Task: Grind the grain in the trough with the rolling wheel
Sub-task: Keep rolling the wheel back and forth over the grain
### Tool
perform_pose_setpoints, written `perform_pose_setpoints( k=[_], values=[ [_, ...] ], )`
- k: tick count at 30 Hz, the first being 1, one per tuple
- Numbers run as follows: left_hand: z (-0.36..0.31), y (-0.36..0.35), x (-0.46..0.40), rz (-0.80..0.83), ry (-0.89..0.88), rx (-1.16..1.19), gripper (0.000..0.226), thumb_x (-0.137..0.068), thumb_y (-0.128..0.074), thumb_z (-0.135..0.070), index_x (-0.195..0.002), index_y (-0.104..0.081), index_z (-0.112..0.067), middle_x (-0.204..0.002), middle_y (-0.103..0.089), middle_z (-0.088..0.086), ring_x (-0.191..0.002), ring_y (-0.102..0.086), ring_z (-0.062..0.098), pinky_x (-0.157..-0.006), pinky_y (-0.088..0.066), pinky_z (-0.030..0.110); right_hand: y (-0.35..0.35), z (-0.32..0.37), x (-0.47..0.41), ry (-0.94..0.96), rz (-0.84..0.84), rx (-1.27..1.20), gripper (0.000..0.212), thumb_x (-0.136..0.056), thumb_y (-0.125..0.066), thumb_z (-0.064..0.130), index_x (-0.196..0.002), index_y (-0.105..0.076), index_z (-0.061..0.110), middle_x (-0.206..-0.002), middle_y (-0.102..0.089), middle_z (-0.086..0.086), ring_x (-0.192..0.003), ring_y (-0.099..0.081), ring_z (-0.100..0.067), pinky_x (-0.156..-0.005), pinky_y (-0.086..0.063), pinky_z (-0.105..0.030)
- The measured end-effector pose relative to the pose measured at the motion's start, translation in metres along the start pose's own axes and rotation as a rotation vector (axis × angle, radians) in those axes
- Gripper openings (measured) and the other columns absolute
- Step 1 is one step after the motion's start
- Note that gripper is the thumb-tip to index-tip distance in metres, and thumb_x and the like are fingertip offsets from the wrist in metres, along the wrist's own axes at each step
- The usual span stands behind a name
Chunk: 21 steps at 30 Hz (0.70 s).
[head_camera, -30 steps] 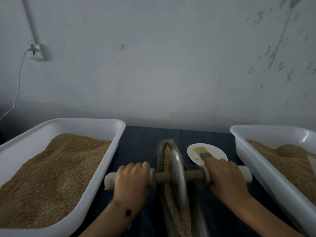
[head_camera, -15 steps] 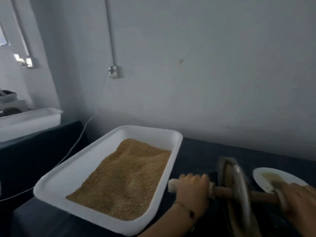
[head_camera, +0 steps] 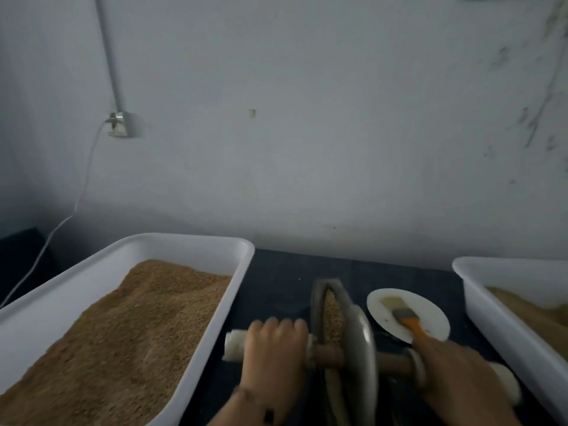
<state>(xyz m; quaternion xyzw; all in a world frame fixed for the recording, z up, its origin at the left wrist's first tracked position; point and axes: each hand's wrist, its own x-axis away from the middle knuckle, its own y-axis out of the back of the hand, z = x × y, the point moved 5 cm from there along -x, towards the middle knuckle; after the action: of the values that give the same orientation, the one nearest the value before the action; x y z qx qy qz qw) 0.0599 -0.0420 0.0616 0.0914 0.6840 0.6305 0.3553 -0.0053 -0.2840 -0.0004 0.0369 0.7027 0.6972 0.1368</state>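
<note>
At the far left a white cable [head_camera: 61, 222] drops from a wall socket [head_camera: 121, 125] down past the edge of the dark surface [head_camera: 276, 281]. Next to it sits a large white tray [head_camera: 190, 244] heaped with brown grain, its right wall close beside the white end of the axle handle [head_camera: 235, 345]. The left hand [head_camera: 275, 348] is curled over that handle, fingers wrapped round it, knuckles up, just left of the wheel. The metal rolling wheel [head_camera: 364, 348] stands upright on edge in the narrow metal trough [head_camera: 316, 299], which runs away from the person toward the wall; the grain [head_camera: 332, 315] being ground lies in the trough's far part, right behind the wheel, while the near part is hidden by wheel and arms. The brown wooden axle [head_camera: 393, 364] passes through the wheel's hub. The right hand [head_camera: 455, 373] grips the axle's right side, fingers closed around it, with the white end cap showing beyond it. Just behind that hand lies a white plate [head_camera: 430, 321] holding a brush [head_camera: 405, 318] with an orange handle, whose near end the hand covers. At the far right a second white tray [head_camera: 491, 305] of grain is cut off by the frame edge.
</note>
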Motion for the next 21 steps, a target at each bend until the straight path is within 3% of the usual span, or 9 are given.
perform_pose_setpoints(
  k=[2, 3, 5, 10, 12, 14, 17, 19, 21],
  values=[
    [0.006, -0.009, -0.022, 0.002, 0.062, -0.049, 0.011, -0.085, -0.059, -0.03, -0.09, -0.053, -0.024, -0.093, -0.063, -0.004, -0.086, -0.058, 0.017, -0.071, -0.034, 0.03, 0.023, 0.018, -0.025, 0.01, -0.126, 0.079, 0.025, -0.089, -0.049, 0.036, -0.114, -0.047, 0.038, -0.107, -0.058, 0.012, -0.096, -0.057, -0.009, -0.077, -0.041, -0.026],
    [0.009, -0.013, -0.033, -0.024, 0.084, -0.06, 0.007, -0.09, -0.052, -0.027, -0.095, -0.051, -0.023, -0.098, -0.062, -0.003, -0.091, -0.056, 0.018, -0.076, -0.036, 0.032, 0.033, 0.022, -0.034, -0.014, -0.198, 0.086, 0.014, -0.089, -0.05, 0.036, -0.103, -0.051, 0.035, -0.098, -0.06, 0.01, -0.091, -0.057, -0.01, -0.074, -0.04, -0.027],
    [0.016, -0.021, -0.052, -0.031, 0.115, -0.099, 0.008, -0.09, -0.053, -0.026, -0.097, -0.051, -0.022, -0.099, -0.062, -0.002, -0.092, -0.057, 0.018, -0.079, -0.039, 0.032, 0.039, 0.028, -0.051, 0.001, -0.231, 0.094, 0.001, -0.088, -0.052, 0.032, -0.089, -0.051, 0.032, -0.09, -0.061, 0.008, -0.085, -0.057, -0.011, -0.071, -0.038, -0.027],
    [0.026, -0.027, -0.054, 0.023, 0.155, -0.04, 0.008, -0.092, -0.051, -0.03, -0.094, -0.051, -0.022, -0.097, -0.063, -0.003, -0.091, -0.058, 0.016, -0.077, -0.038, 0.029, 0.053, 0.038, -0.058, 0.029, -0.306, 0.151, 0.006, -0.088, -0.051, 0.023, -0.091, -0.051, 0.028, -0.096, -0.061, 0.009, -0.088, -0.055, -0.013, -0.069, -0.029, -0.028],
    [0.024, -0.026, -0.031, 0.058, 0.119, 0.02, 0.009, -0.091, -0.05, -0.033, -0.092, -0.048, -0.025, -0.097, -0.062, -0.006, -0.09, -0.057, 0.014, -0.079, -0.038, 0.028, 0.054, 0.04, -0.032, 0.08, -0.339, 0.13, 0.007, -0.087, -0.056, 0.025, -0.093, -0.053, 0.028, -0.096, -0.061, 0.009, -0.088, -0.055, -0.013, -0.072, -0.034, -0.028],
    [0.02, -0.02, -0.002, 0.094, 0.091, 0.078, 0.013, -0.089, -0.05, -0.037, -0.088, -0.04, -0.03, -0.097, -0.059, -0.01, -0.09, -0.055, 0.012, -0.076, -0.034, 0.027, 0.059, 0.041, 0.001, 0.144, -0.365, 0.095, 0.022, -0.072, -0.074, 0.016, -0.087, -0.06, 0.024, -0.087, -0.062, 0.006, -0.078, -0.057, -0.017, -0.068, -0.042, -0.032],
    [0.008, -0.004, 0.04, 0.073, -0.003, 0.05, 0.031, -0.068, -0.067, -0.045, -0.076, -0.041, -0.031, -0.077, -0.059, -0.011, -0.072, -0.058, 0.01, -0.062, -0.037, 0.027, 0.076, 0.043, 0.052, 0.241, -0.5, 0.054, 0.049, -0.031, -0.09, 0.006, -0.067, -0.06, 0.021, -0.065, -0.059, 0.004, -0.054, -0.055, -0.018, -0.049, -0.04, -0.03],
    [0.002, 0.008, 0.055, -0.026, -0.066, 0.109, 0.048, -0.032, -0.082, -0.044, -0.056, -0.043, -0.03, -0.05, -0.05, -0.01, -0.043, -0.052, 0.008, -0.041, -0.036, 0.023, 0.082, 0.04, 0.069, 0.271, -0.502, 0.089, 0.054, -0.021, -0.091, 0.009, -0.064, -0.061, 0.024, -0.062, -0.057, 0.007, -0.05, -0.055, -0.015, -0.051, -0.035, -0.025],
    [0.0, 0.009, 0.056, -0.027, -0.063, 0.096, 0.05, -0.023, -0.082, -0.041, -0.05, -0.042, -0.029, -0.044, -0.046, -0.01, -0.037, -0.047, 0.008, -0.038, -0.031, 0.021, 0.082, 0.037, 0.071, 0.299, -0.485, 0.108, 0.054, -0.02, -0.091, 0.011, -0.062, -0.061, 0.026, -0.059, -0.056, 0.008, -0.047, -0.053, -0.013, -0.053, -0.032, -0.023]
  ],
)
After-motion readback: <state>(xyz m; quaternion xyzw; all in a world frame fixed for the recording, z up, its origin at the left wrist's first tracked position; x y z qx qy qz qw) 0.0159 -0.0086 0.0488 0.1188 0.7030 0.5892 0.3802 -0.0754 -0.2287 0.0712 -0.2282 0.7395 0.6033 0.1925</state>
